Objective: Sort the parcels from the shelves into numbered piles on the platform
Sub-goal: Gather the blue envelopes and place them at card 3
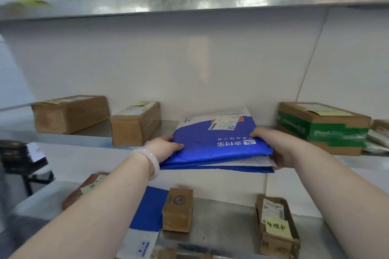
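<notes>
A flat blue-and-white mailer parcel (216, 143) with a shipping label sticks out over the front edge of the middle metal shelf (92, 135). My left hand (164, 147), with a pale bangle on the wrist, grips its left edge. My right hand (271, 143) grips its right edge, thumb on top and fingers underneath. A second blue mailer and a white padded layer show stacked under it, also held between my hands.
Two brown boxes (69, 113) (134, 123) sit left on the same shelf, a green-taped box (324, 126) at the right. The lower shelf holds a blue mailer (147, 212), a small brown box (177, 209) and a box with a yellow note (275, 225). Another shelf (189, 3) hangs overhead.
</notes>
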Motion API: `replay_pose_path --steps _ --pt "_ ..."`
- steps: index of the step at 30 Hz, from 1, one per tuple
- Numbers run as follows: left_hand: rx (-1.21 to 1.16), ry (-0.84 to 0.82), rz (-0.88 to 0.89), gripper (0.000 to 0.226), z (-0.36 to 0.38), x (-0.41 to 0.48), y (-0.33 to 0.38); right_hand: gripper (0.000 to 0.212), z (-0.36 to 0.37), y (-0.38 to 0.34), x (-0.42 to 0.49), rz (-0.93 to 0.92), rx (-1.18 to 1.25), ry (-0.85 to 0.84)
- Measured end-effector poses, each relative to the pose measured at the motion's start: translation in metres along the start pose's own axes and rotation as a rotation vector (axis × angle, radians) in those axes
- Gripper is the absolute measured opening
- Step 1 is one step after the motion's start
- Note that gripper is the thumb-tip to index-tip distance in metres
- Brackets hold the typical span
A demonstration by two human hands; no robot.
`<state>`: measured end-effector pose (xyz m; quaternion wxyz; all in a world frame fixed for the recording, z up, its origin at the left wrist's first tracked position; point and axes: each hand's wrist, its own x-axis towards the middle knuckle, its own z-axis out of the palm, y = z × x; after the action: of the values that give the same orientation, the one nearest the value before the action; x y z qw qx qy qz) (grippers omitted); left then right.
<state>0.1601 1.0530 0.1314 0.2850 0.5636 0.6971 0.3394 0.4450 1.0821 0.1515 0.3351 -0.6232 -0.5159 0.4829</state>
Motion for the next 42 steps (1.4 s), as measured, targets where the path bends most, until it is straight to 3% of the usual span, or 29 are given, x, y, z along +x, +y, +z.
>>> replay_pose_path --steps 14,21,25,32,42 --pt "-0.144 0.233 0.218 0.063 0.018 -0.076 0.000 0.021 -0.012 0.030 -0.046 -0.262 0.164 -0.089" --pt "-0.272 0.278 0.312 0.052 -0.002 -0.120 -0.017 0.043 0.009 0.043 -0.101 -0.438 0.206 -0.073" --pt "-0.343 0.291 0.321 0.050 -0.021 -0.155 -0.043 0.072 0.035 0.047 -0.143 -0.520 0.211 -0.055" --pt "-0.342 0.380 0.282 0.049 -0.094 -0.230 -0.128 0.069 0.132 0.050 -0.219 -0.605 0.272 -0.110" --pt "-0.305 0.635 0.034 0.050 -0.234 -0.370 -0.305 0.072 0.365 0.037 -0.283 -0.542 0.171 -0.467"
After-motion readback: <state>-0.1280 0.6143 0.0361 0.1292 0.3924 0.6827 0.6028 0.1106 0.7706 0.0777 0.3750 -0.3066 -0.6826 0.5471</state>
